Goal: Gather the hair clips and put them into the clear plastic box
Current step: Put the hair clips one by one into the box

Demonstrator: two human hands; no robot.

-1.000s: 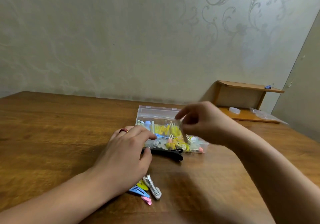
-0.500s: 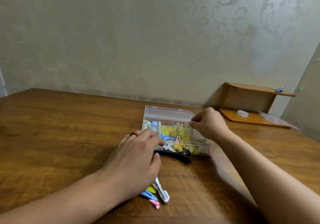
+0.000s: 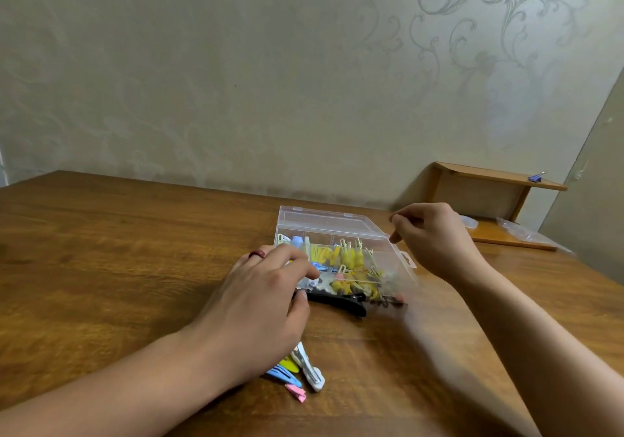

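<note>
The clear plastic box (image 3: 398, 261) stands on the wooden table (image 3: 101, 268) with its lid (image 3: 324, 222) leaning back, several yellow and blue clips inside. A long black clip (image 3: 341, 300) lies against its front wall. My left hand (image 3: 260, 305) bends over the box's front left corner, and its thumb touches the black clip's left end. My right hand (image 3: 435, 237) hovers at the box's rear right corner with curled fingers and nothing visible in them. By my left wrist lie a white clip (image 3: 314, 370), a blue clip (image 3: 283, 376), a yellow clip (image 3: 290, 364) and a pink clip (image 3: 297, 393).
A small wooden shelf (image 3: 489, 180) stands at the table's far right against the wall, with a blue binder clip (image 3: 537, 177) on top. A crumpled plastic bag (image 3: 526, 234) and a small white item (image 3: 469, 222) lie on its lower board.
My right hand pinched something small over the box a second ago; it has since moved to the box's rear right corner, with nothing visible in it. My left hand has stayed on the box's front corner.
</note>
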